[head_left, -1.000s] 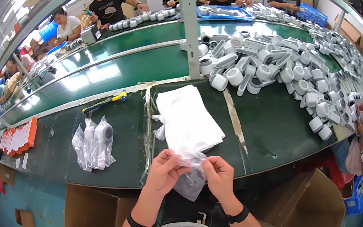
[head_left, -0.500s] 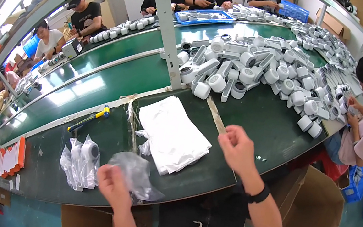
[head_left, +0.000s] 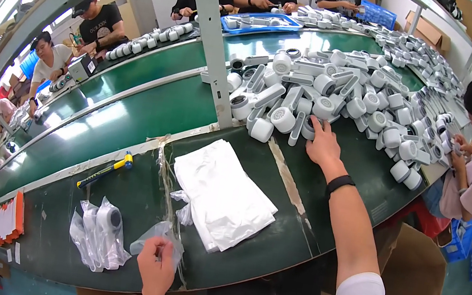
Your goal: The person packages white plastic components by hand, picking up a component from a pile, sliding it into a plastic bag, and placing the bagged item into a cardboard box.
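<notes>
My left hand (head_left: 157, 263) is closed on a crumpled clear plastic bag (head_left: 153, 233) close to the bench's near edge. My right arm stretches out to the pile of white-and-grey handheld fans (head_left: 357, 102), with round vented heads and flat handles. There my right hand (head_left: 324, 144) has its fingers stretched and apart, touching the head of a fan (head_left: 306, 131) on the near side. Between the hands lies a stack of white plastic bags (head_left: 224, 199). Left of my left hand are bagged fans (head_left: 100, 234), wrapped in clear plastic.
A yellow-and-black hammer (head_left: 105, 170) lies on the green bench (head_left: 257, 262). Orange-edged cards (head_left: 7, 216) stand at the left. A metal post (head_left: 214, 49) rises beside the pile. An opened cardboard box (head_left: 411, 279) is at the right below. Several co-workers sit around the bench.
My right hand has moved forward to the fan pile. The left hand has shifted slightly down with the clear bag, which is now gathered at its fingers. The view has tilted a little.
</notes>
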`<state>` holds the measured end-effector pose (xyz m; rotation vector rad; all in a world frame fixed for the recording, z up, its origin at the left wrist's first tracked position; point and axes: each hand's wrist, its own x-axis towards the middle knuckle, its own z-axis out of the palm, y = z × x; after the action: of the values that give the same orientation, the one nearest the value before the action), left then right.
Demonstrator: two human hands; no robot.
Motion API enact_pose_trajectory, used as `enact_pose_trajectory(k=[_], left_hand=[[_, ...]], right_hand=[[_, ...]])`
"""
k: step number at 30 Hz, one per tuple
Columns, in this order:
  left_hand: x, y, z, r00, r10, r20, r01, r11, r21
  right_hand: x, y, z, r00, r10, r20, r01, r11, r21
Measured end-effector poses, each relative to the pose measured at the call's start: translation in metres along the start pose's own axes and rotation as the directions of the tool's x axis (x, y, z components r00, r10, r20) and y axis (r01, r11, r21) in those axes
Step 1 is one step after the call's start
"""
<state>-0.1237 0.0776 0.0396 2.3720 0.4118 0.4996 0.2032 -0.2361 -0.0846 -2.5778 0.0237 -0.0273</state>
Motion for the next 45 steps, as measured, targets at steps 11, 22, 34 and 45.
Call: enact_pose_trajectory(k=[11,22,34,45], left_hand=[[-0.004,-0.001,0.001,0.997,-0.038,0.07,0.053,0.972,-0.227],[-0.005,-0.037,0.016,0.992,-0.044,-0.12,0.011,0.965,-0.262],[0.03,-0.048,0.044,0.951,-0.023,-0.31,-0.096,0.927,-0.362],[0.051,-0.061,0.031,0.955,0.027,-0.296,-0.111,0.956,-0.272]], right_hand=[[-0.009,-0.014,0.002,0.992,-0.118,0.049,0.121,0.989,-0.08],[-0.007,-0.029,-0.032,0.94,-0.164,-0.3,0.267,0.9,0.345],[-0.039,0.148,-0.109,0.825,-0.044,-0.563,0.386,0.772,0.506],[-0.096,0.114,-0.121,0.915,-0.188,0.356,0.028,0.912,0.41]])
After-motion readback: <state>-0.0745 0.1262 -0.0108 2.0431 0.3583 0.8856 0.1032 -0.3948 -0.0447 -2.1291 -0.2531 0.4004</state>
